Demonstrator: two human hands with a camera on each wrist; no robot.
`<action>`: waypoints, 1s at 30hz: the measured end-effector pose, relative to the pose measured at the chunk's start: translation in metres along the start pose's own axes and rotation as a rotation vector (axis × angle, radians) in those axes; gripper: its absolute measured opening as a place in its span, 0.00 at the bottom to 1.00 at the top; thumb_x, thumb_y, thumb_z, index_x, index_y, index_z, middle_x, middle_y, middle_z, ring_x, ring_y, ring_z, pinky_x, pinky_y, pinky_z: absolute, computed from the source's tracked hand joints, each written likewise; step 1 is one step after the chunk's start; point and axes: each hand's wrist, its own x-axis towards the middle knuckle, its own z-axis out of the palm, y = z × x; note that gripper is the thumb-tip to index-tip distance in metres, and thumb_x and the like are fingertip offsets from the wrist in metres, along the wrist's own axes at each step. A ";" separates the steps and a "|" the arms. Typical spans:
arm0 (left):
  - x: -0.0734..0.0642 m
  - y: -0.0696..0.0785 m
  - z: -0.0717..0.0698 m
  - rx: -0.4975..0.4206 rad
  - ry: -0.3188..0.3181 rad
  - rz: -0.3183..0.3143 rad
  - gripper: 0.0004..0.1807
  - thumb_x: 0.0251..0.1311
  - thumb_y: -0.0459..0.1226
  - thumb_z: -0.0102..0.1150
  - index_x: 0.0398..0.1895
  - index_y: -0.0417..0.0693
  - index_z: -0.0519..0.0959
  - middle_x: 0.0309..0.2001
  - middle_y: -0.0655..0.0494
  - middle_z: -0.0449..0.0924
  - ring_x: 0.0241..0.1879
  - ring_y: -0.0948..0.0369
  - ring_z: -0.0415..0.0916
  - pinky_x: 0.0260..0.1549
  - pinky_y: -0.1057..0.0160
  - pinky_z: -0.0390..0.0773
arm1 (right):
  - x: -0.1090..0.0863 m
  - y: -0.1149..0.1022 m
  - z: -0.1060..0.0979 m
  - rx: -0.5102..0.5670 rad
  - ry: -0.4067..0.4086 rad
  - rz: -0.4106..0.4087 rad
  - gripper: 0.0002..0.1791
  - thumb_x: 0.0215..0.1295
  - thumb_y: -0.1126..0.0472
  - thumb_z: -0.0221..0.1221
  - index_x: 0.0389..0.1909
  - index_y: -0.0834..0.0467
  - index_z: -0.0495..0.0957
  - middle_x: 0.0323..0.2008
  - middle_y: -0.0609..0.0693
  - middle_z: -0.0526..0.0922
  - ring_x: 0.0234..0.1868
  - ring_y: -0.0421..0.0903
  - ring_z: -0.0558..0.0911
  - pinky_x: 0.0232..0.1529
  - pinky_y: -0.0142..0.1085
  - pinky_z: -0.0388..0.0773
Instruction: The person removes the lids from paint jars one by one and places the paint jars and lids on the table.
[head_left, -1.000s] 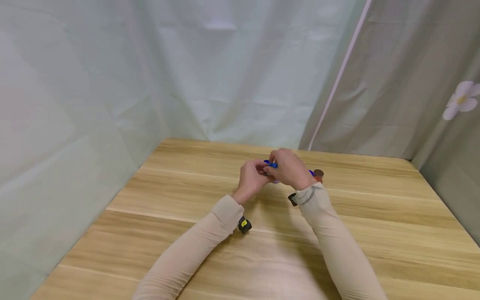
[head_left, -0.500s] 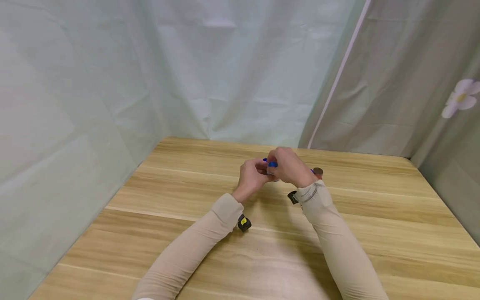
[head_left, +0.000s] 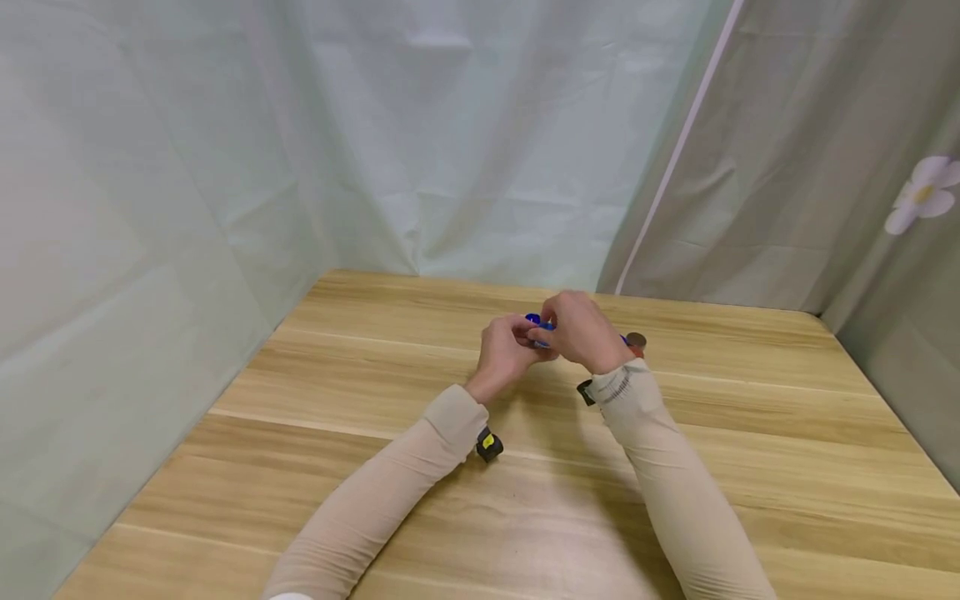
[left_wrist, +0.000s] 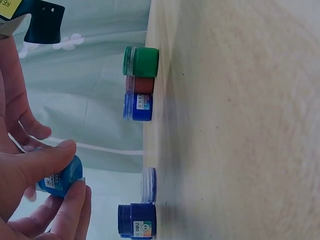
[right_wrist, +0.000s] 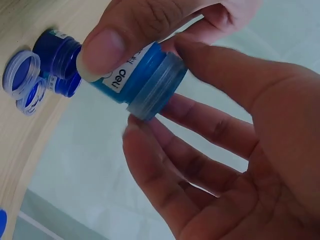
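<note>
A light-blue paint jar (right_wrist: pixel 117 85) with a white label is held up between both hands, above the table and tilted. My left hand (head_left: pixel 504 354) grips its body, the thumb pressed over the label in the right wrist view. At the other end, my right hand (head_left: pixel 587 335) pinches the clear lid (right_wrist: pixel 159 87) between thumb and fingertips. The left wrist view has the same jar between the left thumb and fingers, partly covered by them. Below it stand a dark-blue paint jar (left_wrist: pixel 134 215) and a clear round lid (left_wrist: pixel 149 184).
Farther right on the wooden table (head_left: pixel 420 475) stand a green jar (left_wrist: pixel 145 62), a reddish-brown jar (left_wrist: pixel 142 84) and a blue jar (left_wrist: pixel 142 107) in a cluster, mostly behind the right wrist in the head view. Curtains (head_left: pixel 480 150) hang close behind the table's far edge.
Both hands stay in nearly the same place. The right fingers shift slightly at the jar's lid, and more of the dark-blue jar behind shows now.
</note>
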 end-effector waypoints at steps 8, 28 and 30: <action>-0.001 0.000 -0.001 0.008 0.001 0.013 0.16 0.46 0.32 0.82 0.39 0.41 0.87 0.39 0.46 0.90 0.38 0.55 0.89 0.39 0.63 0.87 | -0.002 -0.003 -0.002 0.032 -0.050 -0.034 0.05 0.66 0.66 0.66 0.40 0.61 0.87 0.39 0.56 0.88 0.34 0.49 0.84 0.35 0.39 0.82; 0.002 -0.004 -0.004 -0.026 -0.019 -0.018 0.15 0.48 0.34 0.81 0.39 0.41 0.87 0.41 0.46 0.90 0.40 0.55 0.90 0.40 0.62 0.87 | -0.002 0.000 -0.005 0.104 -0.019 -0.037 0.12 0.71 0.59 0.64 0.47 0.63 0.85 0.41 0.58 0.87 0.37 0.51 0.84 0.40 0.43 0.83; 0.002 -0.004 -0.006 -0.005 -0.011 -0.026 0.16 0.48 0.34 0.81 0.40 0.41 0.87 0.40 0.47 0.90 0.39 0.55 0.89 0.40 0.61 0.87 | -0.002 0.003 -0.005 0.122 -0.019 -0.028 0.11 0.70 0.60 0.64 0.47 0.64 0.84 0.40 0.58 0.87 0.38 0.51 0.85 0.41 0.44 0.83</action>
